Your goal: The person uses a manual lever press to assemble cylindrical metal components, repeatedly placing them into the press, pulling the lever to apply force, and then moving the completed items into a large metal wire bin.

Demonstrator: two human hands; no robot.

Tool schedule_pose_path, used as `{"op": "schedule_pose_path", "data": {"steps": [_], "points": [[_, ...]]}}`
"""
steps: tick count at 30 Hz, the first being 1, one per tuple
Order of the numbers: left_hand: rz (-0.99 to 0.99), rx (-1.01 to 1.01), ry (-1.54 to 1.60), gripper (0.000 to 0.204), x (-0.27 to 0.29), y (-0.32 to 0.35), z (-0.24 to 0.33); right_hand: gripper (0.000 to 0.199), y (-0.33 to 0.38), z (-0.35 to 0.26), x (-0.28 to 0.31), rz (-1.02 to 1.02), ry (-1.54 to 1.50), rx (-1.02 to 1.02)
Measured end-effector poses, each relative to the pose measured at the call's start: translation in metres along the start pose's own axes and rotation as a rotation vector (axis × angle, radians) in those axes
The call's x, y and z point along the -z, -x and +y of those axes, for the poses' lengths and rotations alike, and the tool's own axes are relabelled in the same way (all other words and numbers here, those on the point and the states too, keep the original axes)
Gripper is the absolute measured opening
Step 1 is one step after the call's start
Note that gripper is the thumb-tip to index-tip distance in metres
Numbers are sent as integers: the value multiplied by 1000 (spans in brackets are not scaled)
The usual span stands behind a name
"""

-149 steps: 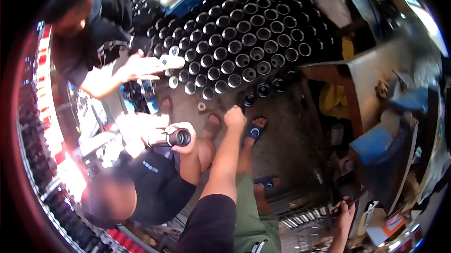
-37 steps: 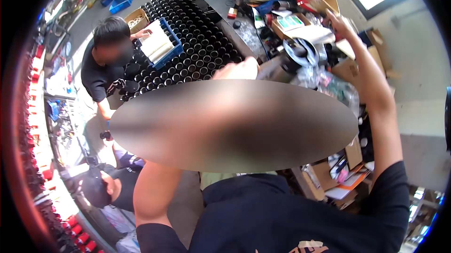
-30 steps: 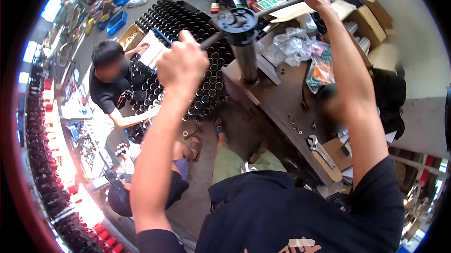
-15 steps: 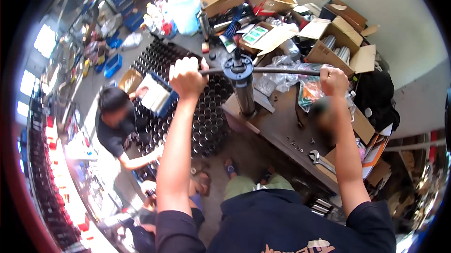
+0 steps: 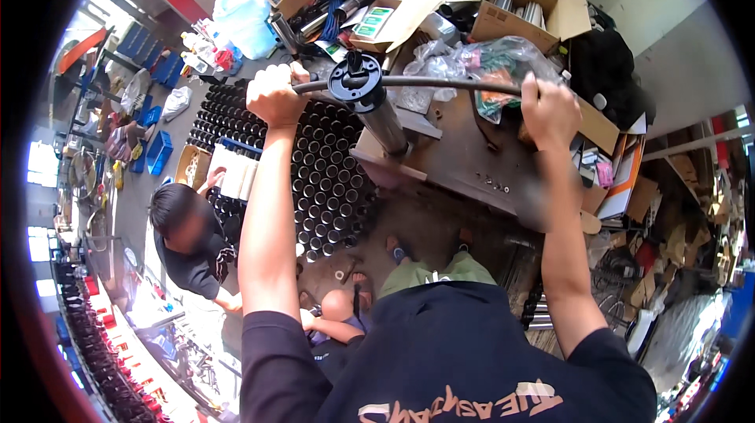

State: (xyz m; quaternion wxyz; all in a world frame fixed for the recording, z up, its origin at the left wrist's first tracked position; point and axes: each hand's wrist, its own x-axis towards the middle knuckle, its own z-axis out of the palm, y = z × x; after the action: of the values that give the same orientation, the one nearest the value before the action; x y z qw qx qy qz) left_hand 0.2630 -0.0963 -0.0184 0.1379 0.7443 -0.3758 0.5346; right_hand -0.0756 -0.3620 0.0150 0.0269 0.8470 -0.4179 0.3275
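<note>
Both hands (image 5: 275,94) grip bar (image 5: 440,82) (seemingly tight).

Daylit, evenly bright interior view through a fisheye lens, framed by a black circular vignette with a reddish fringe from 7 to 11 o'clock. Windows (image 5: 39,163) at 9 o'clock are blown out to white glare, and straight edges bow strongly toward the rim. The centre is sharp, with soft shadows under the workbench (image 5: 472,163); a few small patches are blurred.
</note>
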Motion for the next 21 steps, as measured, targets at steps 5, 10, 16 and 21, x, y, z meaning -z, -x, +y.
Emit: {"op": "schedule_pose_path", "data": {"steps": [5,10,16,21], "points": [[-85,989,88,75,4,39,58,42,-13,5,6,-130,-94,-55],[-557,2580,2071,41,7,32,160,37,-61,52,-44,-95,-179,-21],[79,2469,2270,26,73,14,169,39,-66,280,-61,-182,71,-93],[-255,1611,2637,63,187,19,185,67,181,320,-94,-297,-389,-189]]}}
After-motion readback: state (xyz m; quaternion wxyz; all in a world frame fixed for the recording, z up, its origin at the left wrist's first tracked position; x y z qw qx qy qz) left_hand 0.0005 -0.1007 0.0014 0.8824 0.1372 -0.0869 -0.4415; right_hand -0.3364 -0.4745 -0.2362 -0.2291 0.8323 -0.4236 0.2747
